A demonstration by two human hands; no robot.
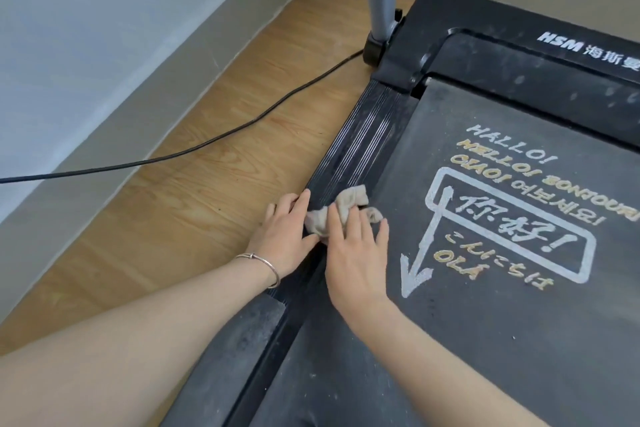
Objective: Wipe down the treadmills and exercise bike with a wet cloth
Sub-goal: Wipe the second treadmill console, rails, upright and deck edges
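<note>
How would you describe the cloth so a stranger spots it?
Find the black treadmill with greetings printed on its belt, and follow its ribbed side rail. The cloth lies crumpled there, under the right hand and touching the left hand. It is the only beige fabric on the dark machine.

Beige cloth (348,210), black ribbed treadmill (356,135)

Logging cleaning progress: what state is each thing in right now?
side rail: dust-streaked
cloth: crumpled, lying on the side rail
treadmill belt: dusty, speckled
left hand: flat, touching the cloth
right hand: flat, fingers spread on the cloth
power cable: slack on the floor
</note>
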